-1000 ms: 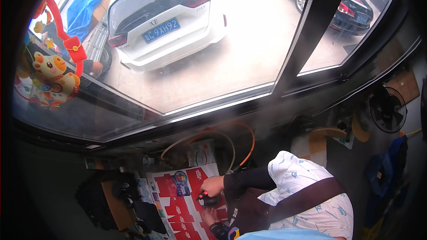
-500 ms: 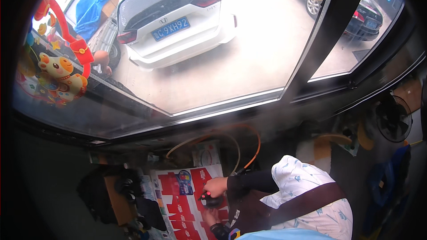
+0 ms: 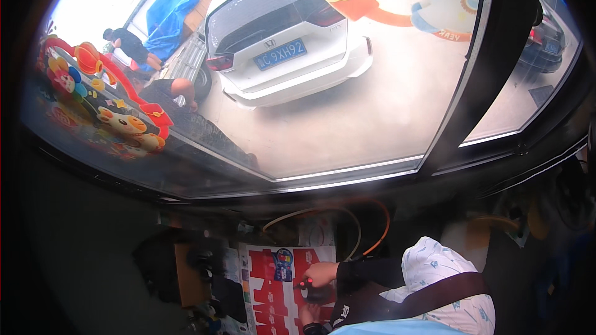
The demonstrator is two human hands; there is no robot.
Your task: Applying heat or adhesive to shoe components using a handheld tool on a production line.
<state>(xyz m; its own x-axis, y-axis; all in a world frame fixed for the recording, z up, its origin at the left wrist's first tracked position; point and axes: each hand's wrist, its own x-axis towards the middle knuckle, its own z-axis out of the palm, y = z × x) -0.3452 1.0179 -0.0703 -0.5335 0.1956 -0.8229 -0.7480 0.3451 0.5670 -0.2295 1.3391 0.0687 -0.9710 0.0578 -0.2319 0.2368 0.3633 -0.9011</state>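
Note:
Red and white printed sheets [image 3: 259,265] with a blue emblem lie below the window, seemingly stacked. My right hand [image 3: 324,273] reaches in from the right in a black sleeve. It is closed around a dark, round-bodied hand tool [image 3: 318,294] with small red spots, held over the sheets; its exact kind is unclear. Lower down, beside the tool, my left hand [image 3: 308,314] rests on the sheets. Its fingers look stretched out, though shadow dims them.
An orange hose [image 3: 380,236] curves behind the sheets. A brown cardboard box [image 3: 189,273] and dark items stand left. Beyond the window frame [image 3: 347,174] are a white car [image 3: 292,56], people [image 3: 127,46] and a blue tarp [image 3: 177,9]. Cartoon stickers [image 3: 127,127] decorate the glass.
The view has swung so that the scene sits further right and lower. More of the people outside shows at the left. My right hand keeps its hold on the tool.

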